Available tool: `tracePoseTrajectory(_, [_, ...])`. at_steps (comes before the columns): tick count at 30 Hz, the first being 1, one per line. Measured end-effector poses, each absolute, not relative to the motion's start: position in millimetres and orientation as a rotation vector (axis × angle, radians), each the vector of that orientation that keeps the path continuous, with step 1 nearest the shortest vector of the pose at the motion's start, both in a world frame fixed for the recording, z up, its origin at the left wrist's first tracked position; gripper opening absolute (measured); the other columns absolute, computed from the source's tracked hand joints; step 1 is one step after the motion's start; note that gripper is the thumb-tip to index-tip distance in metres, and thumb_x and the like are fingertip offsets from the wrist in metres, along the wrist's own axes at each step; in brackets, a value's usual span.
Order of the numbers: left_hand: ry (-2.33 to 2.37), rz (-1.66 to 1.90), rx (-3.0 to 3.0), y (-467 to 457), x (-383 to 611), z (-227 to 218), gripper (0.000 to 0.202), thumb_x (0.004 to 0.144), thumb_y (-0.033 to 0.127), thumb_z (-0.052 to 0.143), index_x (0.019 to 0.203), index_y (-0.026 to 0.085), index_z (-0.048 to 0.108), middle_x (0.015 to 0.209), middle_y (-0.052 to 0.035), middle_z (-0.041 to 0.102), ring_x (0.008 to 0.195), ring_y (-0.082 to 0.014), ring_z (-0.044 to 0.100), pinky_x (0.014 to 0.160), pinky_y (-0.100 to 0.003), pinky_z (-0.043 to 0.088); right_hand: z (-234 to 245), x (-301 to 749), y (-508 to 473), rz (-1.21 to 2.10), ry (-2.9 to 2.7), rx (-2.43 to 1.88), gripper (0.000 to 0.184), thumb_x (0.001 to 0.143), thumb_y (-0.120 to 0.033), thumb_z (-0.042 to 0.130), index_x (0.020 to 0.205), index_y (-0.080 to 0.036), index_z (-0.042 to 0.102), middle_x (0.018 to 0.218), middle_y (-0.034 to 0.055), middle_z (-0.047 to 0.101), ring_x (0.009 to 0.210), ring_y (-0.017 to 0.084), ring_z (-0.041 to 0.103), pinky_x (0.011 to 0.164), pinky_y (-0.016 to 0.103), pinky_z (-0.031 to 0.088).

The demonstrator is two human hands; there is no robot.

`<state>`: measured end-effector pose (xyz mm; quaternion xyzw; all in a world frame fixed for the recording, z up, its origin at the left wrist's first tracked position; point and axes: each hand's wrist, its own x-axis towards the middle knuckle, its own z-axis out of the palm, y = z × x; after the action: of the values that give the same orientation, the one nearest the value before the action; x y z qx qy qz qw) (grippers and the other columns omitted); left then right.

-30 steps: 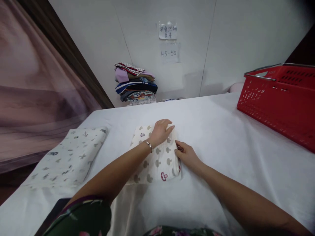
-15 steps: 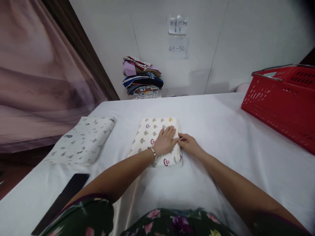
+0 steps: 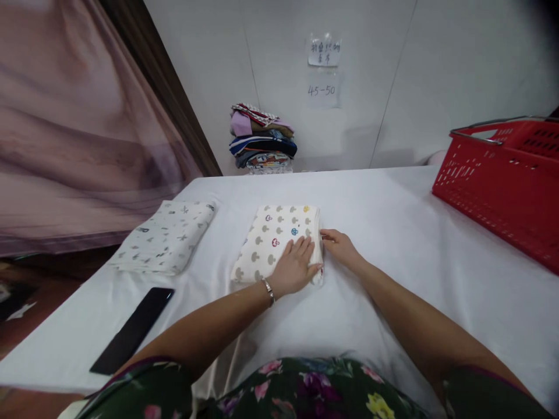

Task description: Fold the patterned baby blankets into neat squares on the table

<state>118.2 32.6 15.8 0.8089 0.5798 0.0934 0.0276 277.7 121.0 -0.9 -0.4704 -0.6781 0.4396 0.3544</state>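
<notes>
A folded mushroom-print cloth (image 3: 262, 244) lay on a white-draped table (image 3: 393, 215), well to the left of a red basket (image 3: 502, 192). A person's left hand (image 3: 295, 267) spread flat over the cloth's near, basket-side corner, fingers outstretched, grip loose, a silver bracelet (image 3: 269, 291) at the wrist. The right hand (image 3: 343, 249), fingers bent, was at the cloth's basket-side edge; whether that grip held fabric could not be told. Farther left of the basket lay a second folded cloth (image 3: 161, 241), with a dark flat object (image 3: 133, 331) nearby. Stacked textiles (image 3: 262, 141) stood beyond the table, also left of the basket.
</notes>
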Motion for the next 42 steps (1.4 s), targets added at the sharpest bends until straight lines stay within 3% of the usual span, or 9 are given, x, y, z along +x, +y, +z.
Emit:
tracePoseTrajectory(7, [1.832, 0.348, 2.497, 31.5, 121.6, 9.4, 0.063, 0.089, 0.055, 0.022, 0.137, 0.017, 0.031, 0.146, -0.0101, 0.03, 0.136, -0.0243, 0.02, 0.11, -0.048, 0.018, -7.6, 278.8, 122.7, 1.371, -1.642, -1.066, 0.043, 0.069, -0.017, 0.046, 0.108, -0.019, 0.063, 0.1, 0.0027, 0.068, 0.09, 0.017, 0.062, 0.084, 0.033, 0.048])
tracePoseTrajectory(15, [1.848, 0.491, 2.493, 20.4, 124.6, 14.5, 0.057, 0.09, 0.051, 0.023, 0.134, 0.018, 0.036, 0.143, -0.0092, 0.035, 0.136, -0.0244, 0.021, 0.111, -0.051, 0.016, -11.3, 280.2, 139.8, 1.284, -1.476, -1.268, 0.047, 0.071, -0.024, 0.051, 0.116, -0.014, 0.055, 0.124, 0.0119, 0.055, 0.112, 0.018, 0.053, 0.092, 0.034, 0.043])
tracePoseTrajectory(17, [1.82, 0.501, 2.498, 19.4, 125.6, 13.6, 0.058, 0.09, 0.052, 0.022, 0.134, 0.017, 0.036, 0.142, -0.0097, 0.037, 0.135, -0.0242, 0.023, 0.111, -0.05, 0.016, -7.3, 269.8, 142.5, 1.254, -1.528, -1.265, 0.042, 0.072, -0.027, 0.051, 0.112, -0.015, 0.056, 0.121, 0.011, 0.057, 0.109, 0.019, 0.054, 0.089, 0.034, 0.045])
tracePoseTrajectory(21, [1.787, 0.505, 2.497, 19.0, 127.0, 10.4, 0.059, 0.09, 0.052, 0.021, 0.135, 0.017, 0.034, 0.142, -0.011, 0.037, 0.134, -0.0245, 0.024, 0.111, -0.051, 0.015, 0.1, 240.3, 141.0, 1.11, -1.689, -1.251, 0.03, 0.074, -0.032, 0.05, 0.099, -0.018, 0.056, 0.096, 0.005, 0.065, 0.088, 0.018, 0.059, 0.081, 0.033, 0.046])
tracePoseTrajectory(25, [1.766, 0.558, 2.479, 16.0, 127.2, 12.1, 0.056, 0.09, 0.05, 0.025, 0.135, 0.017, 0.033, 0.141, -0.0109, 0.037, 0.134, -0.0238, 0.024, 0.111, -0.05, 0.014, -0.9, 222.6, 132.0, 1.019, -1.686, -1.296, 0.04, 0.07, -0.03, 0.053, 0.109, -0.02, 0.052, 0.096, 0.0036, 0.065, 0.087, 0.019, 0.059, 0.081, 0.031, 0.045])
tracePoseTrajectory(30, [1.75, 0.61, 2.421, 19.5, 106.0, 32.3, 0.037, 0.091, 0.043, 0.032, 0.114, 0.024, 0.054, 0.129, -0.0039, 0.052, 0.128, -0.0209, 0.034, 0.109, -0.045, 0.019, -6.7, 224.2, 126.7, 1.022, -1.645, -1.273, 0.043, 0.073, -0.034, 0.05, 0.113, -0.019, 0.051, 0.105, 0.0053, 0.065, 0.092, 0.021, 0.059, 0.083, 0.032, 0.046])
tracePoseTrajectory(36, [2.301, 0.538, 1.997, 31.5, 40.5, 33.5, 0.05, 0.086, 0.048, 0.038, 0.128, 0.02, 0.045, 0.144, -0.0096, 0.034, 0.133, -0.0272, 0.025, 0.108, -0.05, 0.018, -18.1, 218.7, 138.3, 0.917, -1.71, -1.365, 0.055, 0.077, -0.036, 0.041, 0.128, -0.017, 0.045, 0.121, 0.0102, 0.058, 0.11, 0.025, 0.053, 0.096, 0.039, 0.039])
tracePoseTrajectory(42, [2.402, 0.506, 1.949, 28.5, 22.1, 10.8, 0.055, 0.088, 0.051, 0.03, 0.132, 0.022, 0.04, 0.145, -0.0072, 0.032, 0.134, -0.0253, 0.023, 0.105, -0.044, 0.026, -31.4, 218.5, 145.6, 0.848, -1.766, -1.4, 0.058, 0.082, -0.036, 0.03, 0.135, -0.014, 0.037, 0.135, 0.0118, 0.046, 0.124, 0.025, 0.042, 0.105, 0.043, 0.03])
